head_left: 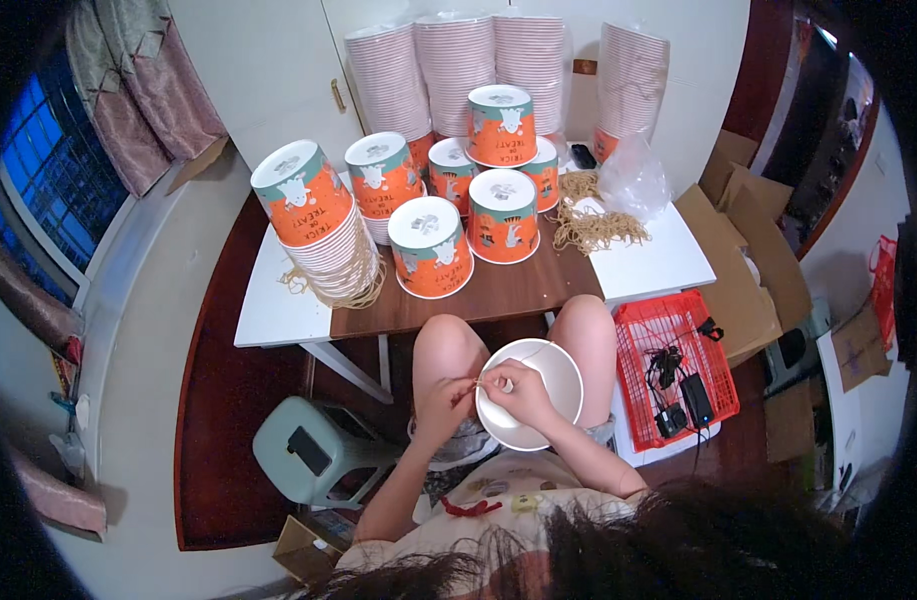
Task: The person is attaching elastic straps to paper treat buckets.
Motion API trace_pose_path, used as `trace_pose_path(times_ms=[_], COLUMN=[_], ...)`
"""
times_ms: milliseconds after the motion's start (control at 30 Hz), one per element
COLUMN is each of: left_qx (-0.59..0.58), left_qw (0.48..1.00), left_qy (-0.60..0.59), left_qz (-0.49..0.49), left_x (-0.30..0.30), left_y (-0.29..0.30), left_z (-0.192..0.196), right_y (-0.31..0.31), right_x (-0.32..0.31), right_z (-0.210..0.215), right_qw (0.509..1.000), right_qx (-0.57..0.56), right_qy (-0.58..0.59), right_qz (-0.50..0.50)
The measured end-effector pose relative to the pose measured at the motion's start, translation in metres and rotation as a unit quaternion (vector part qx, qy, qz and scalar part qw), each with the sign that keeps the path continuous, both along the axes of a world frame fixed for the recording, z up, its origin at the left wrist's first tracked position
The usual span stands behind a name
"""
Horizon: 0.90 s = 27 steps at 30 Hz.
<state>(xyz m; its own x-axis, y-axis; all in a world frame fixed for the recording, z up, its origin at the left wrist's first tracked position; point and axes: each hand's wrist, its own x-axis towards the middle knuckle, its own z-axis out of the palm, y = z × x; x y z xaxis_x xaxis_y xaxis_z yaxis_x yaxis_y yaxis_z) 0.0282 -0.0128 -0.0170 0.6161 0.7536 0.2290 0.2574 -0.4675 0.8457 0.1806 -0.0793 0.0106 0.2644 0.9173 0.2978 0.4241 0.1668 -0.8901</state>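
In my lap, between my knees, a round paper bucket (564,385) sits with its open mouth up, showing a white inside. Over its left rim my left hand (448,405) is closed, fingertips pinched on a thin beige cord (482,381). My right hand (518,392) reaches across the bucket's mouth, its fingers closed around the same cord close to the left fingertips. Another bit of cord appears to lie at the far rim. How the cord runs between the fingers is too small to make out.
Several orange-and-green buckets (430,248) stand upside down on the table (408,318). Tall bagged bucket stacks (458,70) line its back. Beige cords (603,230) lie at the right. A red basket (723,385) holds black adapters; a stool (283,430) stands left.
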Motion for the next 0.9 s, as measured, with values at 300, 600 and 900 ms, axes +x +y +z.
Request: trace_pose_path(times_ms=[300,600,900], left_qx=[-0.004,0.146,0.082], left_qw=[0.988,0.986,0.992], left_qy=[-0.068,-0.069,-0.089], left_qz=[0.139,0.05,0.047], left_x=[0.007,0.013,0.014], left_y=[-0.011,-0.002,-0.003], left_z=[0.02,0.025,0.016], right_y=[0.002,0.0,0.002], right_x=[0.001,0.001,0.001], right_z=[-0.006,-0.001,-0.003], right_qw=[1.0,1.0,1.0], right_qx=[0.024,0.021,0.016], right_qy=[-0.002,0.0,0.004], right_qz=[-0.001,-0.002,-0.007])
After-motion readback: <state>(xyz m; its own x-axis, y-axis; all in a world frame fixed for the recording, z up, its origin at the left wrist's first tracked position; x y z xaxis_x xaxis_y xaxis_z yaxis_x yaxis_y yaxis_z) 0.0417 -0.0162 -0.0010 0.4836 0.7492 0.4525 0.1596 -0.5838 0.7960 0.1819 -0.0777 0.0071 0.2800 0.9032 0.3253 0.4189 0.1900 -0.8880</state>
